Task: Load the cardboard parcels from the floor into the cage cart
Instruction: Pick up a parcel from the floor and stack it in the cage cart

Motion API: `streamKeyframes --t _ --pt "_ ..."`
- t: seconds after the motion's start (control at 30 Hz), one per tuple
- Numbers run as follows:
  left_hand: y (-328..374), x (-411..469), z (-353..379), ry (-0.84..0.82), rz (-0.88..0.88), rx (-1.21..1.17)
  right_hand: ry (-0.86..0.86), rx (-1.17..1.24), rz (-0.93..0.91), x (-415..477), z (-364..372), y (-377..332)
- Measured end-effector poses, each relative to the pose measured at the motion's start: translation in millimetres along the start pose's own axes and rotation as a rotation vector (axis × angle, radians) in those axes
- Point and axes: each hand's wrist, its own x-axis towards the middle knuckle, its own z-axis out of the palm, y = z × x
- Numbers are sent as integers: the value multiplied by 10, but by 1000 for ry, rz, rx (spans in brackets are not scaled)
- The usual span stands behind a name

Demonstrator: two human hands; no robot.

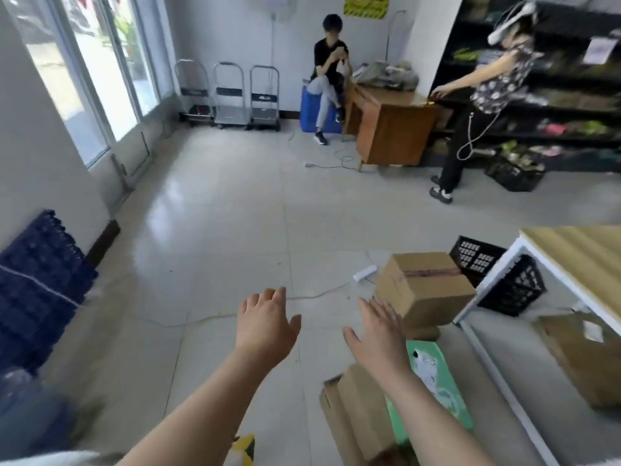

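A taped cardboard parcel (425, 284) sits on the floor at the right, on top of other boxes. Both my arms reach forward. My left hand (265, 322) hovers over bare tiles with straight fingers and holds nothing. My right hand (379, 327) is stretched toward the parcel's near left corner, fingers straight, not gripping it. Below my right forearm lie a flat brown parcel (356, 412) and a green printed box (437, 381). Another brown parcel (584, 358) sits under the table at the far right. No cage cart is in view.
A white-framed table with a wood top (571, 260) stands at the right, black crates (504, 280) beside it. A cable (208, 317) runs across the tiles. Folded trolleys (232, 95) line the back wall. One person sits at the back; another stands by a wooden desk (393, 129).
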Motion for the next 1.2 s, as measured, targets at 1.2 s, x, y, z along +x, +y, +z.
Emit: streamKeyframes --t 1.2 --pt "2264 3202 1499 -530 588 14 143 263 1143 1150 423 2126"
